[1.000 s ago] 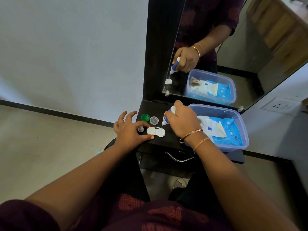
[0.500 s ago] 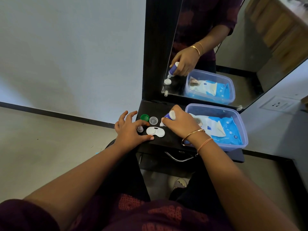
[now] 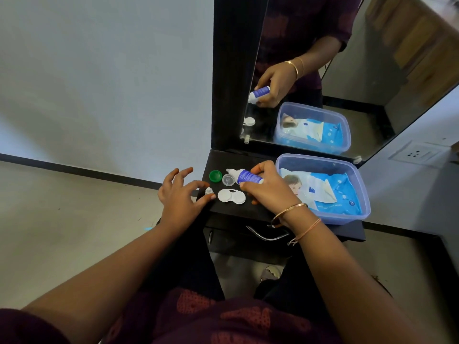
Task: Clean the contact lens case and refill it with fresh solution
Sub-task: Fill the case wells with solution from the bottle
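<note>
- Fingers (image 3: pixel 177 175) of the left hand (image 3: pixel 180 196) are spread, the thumb and forefinger reaching toward the small nozzle cap (image 3: pixel 209 191), which stands upright on the shelf (image 3: pixel 248 212); whether the cap is actually pinched cannot be told, though the thumb tip is seen touching or just beside it.
- That cap is judged to have been stood within easy reach so the bottle can be closed again afterwards.
- A green lid (image 3: pixel 215 176) and a clear lid (image 3: pixel 228 180) are laid side by side behind the case, apparently set there to leave both wells open.
- The case (image 3: pixel 231 196), white and two-welled, lies flat near the shelf's front edge, between the two hands, and is touched by neither; any liquid in the wells cannot be made out.
- The bottle (image 3: pixel 244 176) is gripped in the right hand (image 3: pixel 269 191), fingers wrapped round its body, and is tipped nearly level with the nozzle pointing left above the clear lid, not over the case.
- It is judged that the tilt must be brought over a well for filling, and that drops could otherwise be spilled on the shelf.
- A tub (image 3: pixel 357 184) of wipes (image 3: pixel 330 194) is kept at the right, just beside the right hand, presumably for drying.
</note>
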